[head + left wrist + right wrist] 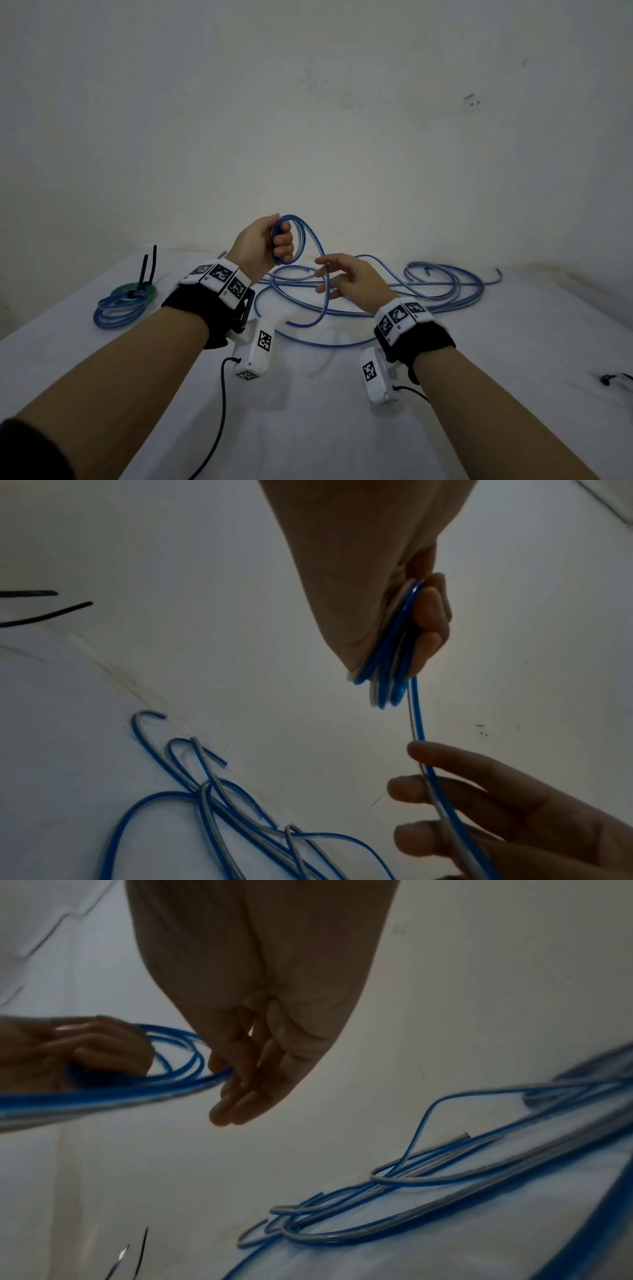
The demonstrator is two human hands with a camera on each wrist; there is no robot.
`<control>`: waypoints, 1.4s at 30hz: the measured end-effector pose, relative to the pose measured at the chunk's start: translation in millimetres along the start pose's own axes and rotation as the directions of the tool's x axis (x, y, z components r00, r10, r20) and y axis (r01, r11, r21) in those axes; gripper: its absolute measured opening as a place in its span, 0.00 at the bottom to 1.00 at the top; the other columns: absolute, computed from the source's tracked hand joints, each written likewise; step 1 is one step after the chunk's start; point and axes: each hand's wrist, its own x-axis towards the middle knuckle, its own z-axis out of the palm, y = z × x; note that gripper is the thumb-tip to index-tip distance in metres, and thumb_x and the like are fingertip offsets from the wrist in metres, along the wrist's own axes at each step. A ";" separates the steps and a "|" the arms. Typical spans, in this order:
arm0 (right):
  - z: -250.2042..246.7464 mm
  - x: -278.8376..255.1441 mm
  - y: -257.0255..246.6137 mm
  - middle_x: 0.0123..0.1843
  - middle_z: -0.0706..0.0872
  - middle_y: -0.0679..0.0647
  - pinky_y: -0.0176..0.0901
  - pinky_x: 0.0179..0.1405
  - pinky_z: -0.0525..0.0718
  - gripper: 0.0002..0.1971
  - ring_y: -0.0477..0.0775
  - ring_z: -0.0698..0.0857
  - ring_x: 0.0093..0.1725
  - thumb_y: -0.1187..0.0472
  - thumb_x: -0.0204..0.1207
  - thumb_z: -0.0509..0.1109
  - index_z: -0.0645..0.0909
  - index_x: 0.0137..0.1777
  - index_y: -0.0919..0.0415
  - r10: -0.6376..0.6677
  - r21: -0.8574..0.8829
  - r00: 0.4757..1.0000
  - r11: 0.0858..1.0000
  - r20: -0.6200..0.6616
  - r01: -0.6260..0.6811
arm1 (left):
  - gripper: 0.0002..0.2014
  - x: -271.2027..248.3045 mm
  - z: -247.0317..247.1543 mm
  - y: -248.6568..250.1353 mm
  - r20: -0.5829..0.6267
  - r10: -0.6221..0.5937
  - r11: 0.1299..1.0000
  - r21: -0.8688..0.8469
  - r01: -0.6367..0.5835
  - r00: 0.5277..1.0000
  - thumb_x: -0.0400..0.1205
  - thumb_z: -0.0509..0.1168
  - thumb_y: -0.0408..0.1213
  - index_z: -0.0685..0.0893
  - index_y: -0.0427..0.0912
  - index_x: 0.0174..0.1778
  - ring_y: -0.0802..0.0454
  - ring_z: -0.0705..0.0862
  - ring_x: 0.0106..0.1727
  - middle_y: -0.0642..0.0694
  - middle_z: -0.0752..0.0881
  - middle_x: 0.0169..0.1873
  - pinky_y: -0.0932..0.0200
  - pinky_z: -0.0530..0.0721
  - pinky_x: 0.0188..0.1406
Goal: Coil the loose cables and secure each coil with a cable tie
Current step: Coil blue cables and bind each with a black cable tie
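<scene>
My left hand (pixel 279 245) is raised above the table and grips a small coil of blue cable (pixel 303 240), its fingers curled through the loops. The left wrist view shows those loops (pixel 390 669) pressed between palm and fingers (pixel 431 620). From the coil one strand drops to my right hand (pixel 329 275), which is open with relaxed fingers; the cable (pixel 419 723) runs across them (pixel 445 799). The remaining cable (pixel 428 291) lies in loose tangled loops on the white table (pixel 308 428) beyond both hands. In the right wrist view the strand (pixel 103 1096) meets my fingers (pixel 240 1085).
At the back left lie a blue coil (pixel 116 311) and a green coil (pixel 137 291), bound with black cable ties (pixel 147 263) whose tails stick up. A small dark object (pixel 613 378) sits at the right edge. A bare wall stands behind the table.
</scene>
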 end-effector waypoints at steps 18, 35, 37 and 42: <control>28.9 7.4 -7.3 0.43 0.85 0.63 0.46 0.40 0.86 0.07 0.57 0.85 0.33 0.67 0.77 0.69 0.86 0.47 0.71 -0.269 -0.341 0.951 0.918 -0.154 0.204 | 0.15 8.3 17.6 -27.9 -0.130 0.207 0.966 0.187 -0.181 0.970 0.88 0.49 0.40 0.71 0.40 0.37 0.55 0.83 0.28 0.48 0.82 0.29 0.62 0.84 0.35; 21.0 1.4 -14.8 0.44 0.84 0.61 0.51 0.33 0.86 0.08 0.54 0.84 0.30 0.62 0.74 0.72 0.77 0.48 0.63 -0.163 -0.100 0.911 0.986 -0.379 0.134 | 0.17 5.3 19.2 -23.2 -0.073 0.130 0.923 0.374 -0.094 0.989 0.88 0.47 0.41 0.72 0.40 0.36 0.56 0.66 0.22 0.53 0.70 0.17 0.65 0.65 0.23; 12.8 1.6 -15.8 0.57 0.76 0.55 0.45 0.36 0.85 0.16 0.51 0.81 0.35 0.63 0.76 0.69 0.74 0.61 0.51 -0.296 -0.213 0.863 0.951 -0.409 0.225 | 0.20 3.1 17.3 -22.1 -0.068 0.089 0.902 0.428 -0.051 0.994 0.89 0.46 0.44 0.73 0.41 0.35 0.56 0.63 0.20 0.54 0.68 0.16 0.65 0.63 0.21; 3.4 9.2 -19.7 0.63 0.78 0.54 0.26 0.44 0.75 0.15 0.40 0.78 0.46 0.61 0.80 0.66 0.82 0.65 0.55 -0.486 -0.477 0.833 0.816 -0.264 0.325 | 0.23 1.2 18.0 -25.8 -0.047 0.046 0.835 0.550 -0.012 0.998 0.86 0.52 0.50 0.76 0.39 0.31 0.57 0.60 0.17 0.53 0.64 0.15 0.66 0.60 0.18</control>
